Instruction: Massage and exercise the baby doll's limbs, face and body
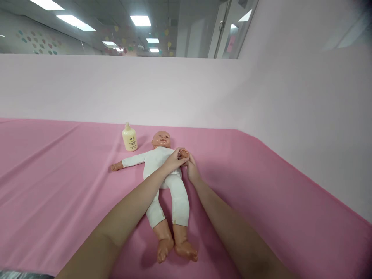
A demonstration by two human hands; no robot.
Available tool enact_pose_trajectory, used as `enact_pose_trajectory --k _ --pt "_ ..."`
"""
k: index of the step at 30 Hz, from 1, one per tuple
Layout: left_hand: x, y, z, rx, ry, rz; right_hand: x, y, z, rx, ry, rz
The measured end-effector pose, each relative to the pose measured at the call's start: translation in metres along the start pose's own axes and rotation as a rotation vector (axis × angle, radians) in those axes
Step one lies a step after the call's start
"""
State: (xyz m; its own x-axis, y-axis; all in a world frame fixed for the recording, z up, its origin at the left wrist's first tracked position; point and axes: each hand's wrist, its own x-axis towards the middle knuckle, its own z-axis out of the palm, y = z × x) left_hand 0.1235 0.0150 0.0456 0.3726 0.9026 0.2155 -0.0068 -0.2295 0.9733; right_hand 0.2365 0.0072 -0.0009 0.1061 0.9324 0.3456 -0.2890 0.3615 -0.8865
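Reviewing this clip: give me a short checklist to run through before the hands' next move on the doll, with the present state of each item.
1. Both hands on the doll's hand: ok. The left hand and right hand meet around the doll's small hand.
2. Grip closed firmly: cannot tell, the fingers overlap and are too small to read.
3. Baby doll flat on its back on the pink sheet: ok.
4. Doll's other arm free: ok, it lies stretched out and untouched.
5. Cream pump bottle upright: ok, it stands beside the doll's head, apart from both hands.
6. White romper covering torso and legs: ok, feet bare.
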Motion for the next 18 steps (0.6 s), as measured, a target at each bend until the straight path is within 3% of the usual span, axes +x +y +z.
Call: enact_pose_trajectory --k 10,18 --pt "0.0032 -0.0042 0.0000 0.036 0.003 0.045 0.0033 0.0016 -0.0049 0.082 0.015 -0.013" --pt "0.0018 0.0002 -0.0017 0.085 0.053 0.074 -0.0027 -0.0063 -0.0016 -0.059 -0.029 -0.018"
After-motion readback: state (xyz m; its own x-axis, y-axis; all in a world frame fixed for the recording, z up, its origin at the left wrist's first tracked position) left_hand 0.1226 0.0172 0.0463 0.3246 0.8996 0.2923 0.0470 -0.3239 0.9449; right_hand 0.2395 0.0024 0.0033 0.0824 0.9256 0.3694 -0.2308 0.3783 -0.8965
